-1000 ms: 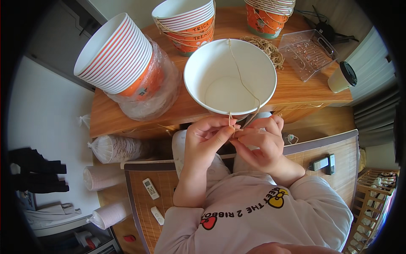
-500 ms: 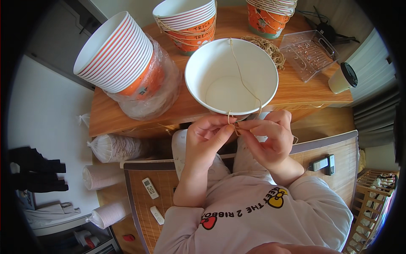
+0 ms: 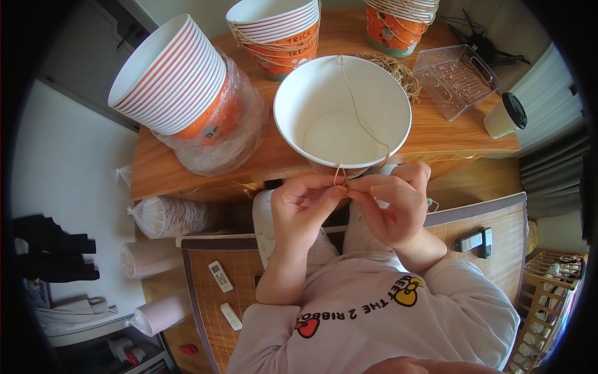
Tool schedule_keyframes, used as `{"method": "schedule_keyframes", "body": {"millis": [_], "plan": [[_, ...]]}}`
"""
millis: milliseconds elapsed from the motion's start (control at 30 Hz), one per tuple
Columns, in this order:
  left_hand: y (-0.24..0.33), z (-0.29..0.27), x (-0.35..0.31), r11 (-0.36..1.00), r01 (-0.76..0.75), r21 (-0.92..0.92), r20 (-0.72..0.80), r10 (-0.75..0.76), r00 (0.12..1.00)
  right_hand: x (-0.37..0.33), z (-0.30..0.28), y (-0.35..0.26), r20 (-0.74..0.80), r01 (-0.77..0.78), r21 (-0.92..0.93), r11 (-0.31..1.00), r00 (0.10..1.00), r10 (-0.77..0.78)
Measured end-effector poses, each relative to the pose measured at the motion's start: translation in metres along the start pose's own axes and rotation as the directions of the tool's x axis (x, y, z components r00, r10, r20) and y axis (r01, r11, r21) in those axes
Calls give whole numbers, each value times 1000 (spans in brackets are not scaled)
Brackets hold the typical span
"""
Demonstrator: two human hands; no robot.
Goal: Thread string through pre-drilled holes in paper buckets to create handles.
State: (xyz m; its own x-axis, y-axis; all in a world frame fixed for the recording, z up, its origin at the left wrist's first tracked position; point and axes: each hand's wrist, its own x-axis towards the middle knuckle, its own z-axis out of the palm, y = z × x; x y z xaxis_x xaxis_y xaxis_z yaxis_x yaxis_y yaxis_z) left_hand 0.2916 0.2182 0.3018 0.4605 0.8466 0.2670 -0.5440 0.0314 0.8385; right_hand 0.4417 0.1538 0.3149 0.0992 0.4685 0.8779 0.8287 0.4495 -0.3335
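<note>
A white-lined paper bucket (image 3: 342, 112) stands at the table's near edge, its mouth tilted toward me. Thin tan twine (image 3: 358, 112) crosses its mouth from the far rim and comes over the near rim to my fingers. Just below that rim, my left hand (image 3: 308, 202) pinches a small loop of the twine between thumb and forefinger. My right hand (image 3: 395, 199) meets it fingertip to fingertip, also pinching the twine. The exact crossing of the strands is hidden by my fingertips.
Stacked orange-and-white buckets in plastic wrap (image 3: 205, 106) stand left on the wooden table (image 3: 430, 140). Two more stacks with twine handles (image 3: 277, 47) (image 3: 395, 28) are behind. A twine bundle (image 3: 398, 75), clear plastic tray (image 3: 455, 81) and lidded cup (image 3: 504, 115) sit right.
My fingertips have drawn slightly closer together around the twine, and the loop between them looks smaller. The bucket has barely shifted.
</note>
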Motion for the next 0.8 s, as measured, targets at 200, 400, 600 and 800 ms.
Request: {"method": "schedule_keyframes", "body": {"millis": [200,400,600,800], "plan": [[1,1,-2,909,-178,377,-78,222,972,15,1,-7,-16,59,-103,993,998,-61],[5,6,2,709,-323,627,-17,427,904,25,3,-4,-42,131,-131,983,990,-138],[5,4,4,549,-416,725,83,530,844,29,3,1,8,156,-104,982,988,-156],[8,7,8,641,-391,660,51,482,875,31,2,-1,-21,150,-77,986,988,-152]]}}
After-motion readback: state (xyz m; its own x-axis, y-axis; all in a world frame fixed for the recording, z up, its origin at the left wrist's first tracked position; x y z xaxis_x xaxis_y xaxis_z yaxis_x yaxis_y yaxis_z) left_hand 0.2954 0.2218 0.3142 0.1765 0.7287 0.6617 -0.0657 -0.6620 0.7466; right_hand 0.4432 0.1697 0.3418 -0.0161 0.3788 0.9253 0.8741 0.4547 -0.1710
